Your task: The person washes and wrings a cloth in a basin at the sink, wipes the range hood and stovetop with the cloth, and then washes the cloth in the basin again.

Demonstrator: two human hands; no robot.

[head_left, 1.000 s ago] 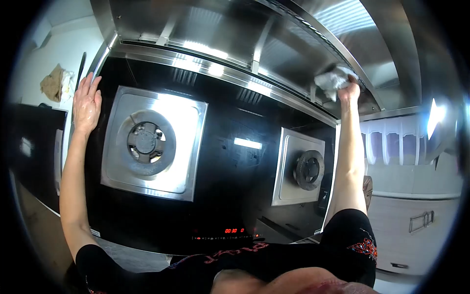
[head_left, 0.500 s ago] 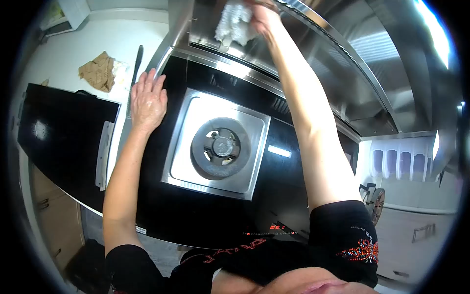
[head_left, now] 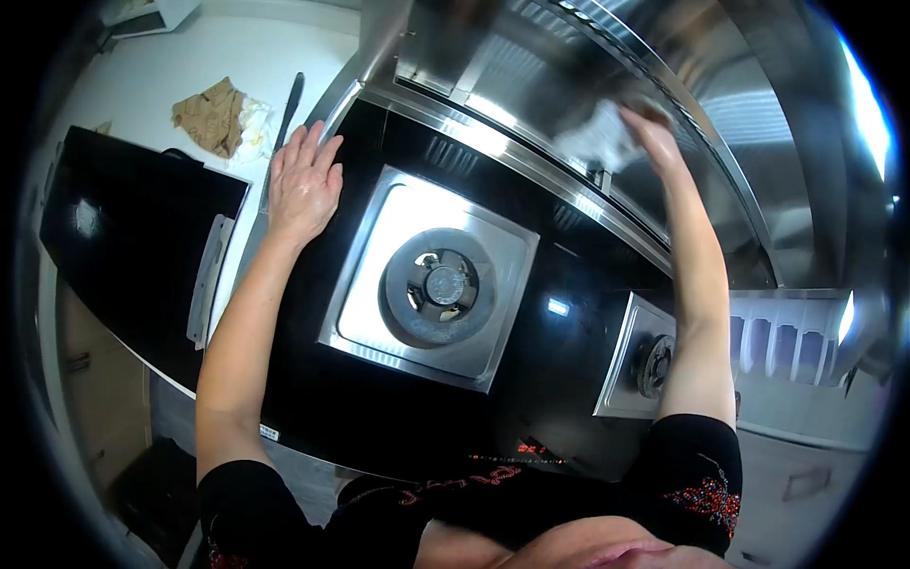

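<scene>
My right hand (head_left: 656, 140) is closed on a crumpled white cloth (head_left: 599, 138), blurred by motion, against the shiny steel panel (head_left: 531, 81) behind the stove. My left hand (head_left: 303, 194) lies flat with its fingers stretched out, resting at the left edge of the black stove top (head_left: 398, 417). Just beyond its fingertips is a long dark-handled utensil (head_left: 292, 106), its lower part hidden by the hand. Between my arms sits a burner (head_left: 438, 286) in a square steel tray (head_left: 353, 313).
A second burner (head_left: 656, 365) is partly covered by my right forearm. On the white counter (head_left: 270, 47) lie crumpled brown paper (head_left: 210, 116) and a whitish scrap (head_left: 254, 128). A black glossy panel (head_left: 133, 237) stands at left, a white slotted rack (head_left: 782, 332) at right.
My right hand has swept the cloth to the right along the steel panel, uncovering the second burner. My left hand stays at the stove's edge; the view has shifted slightly.
</scene>
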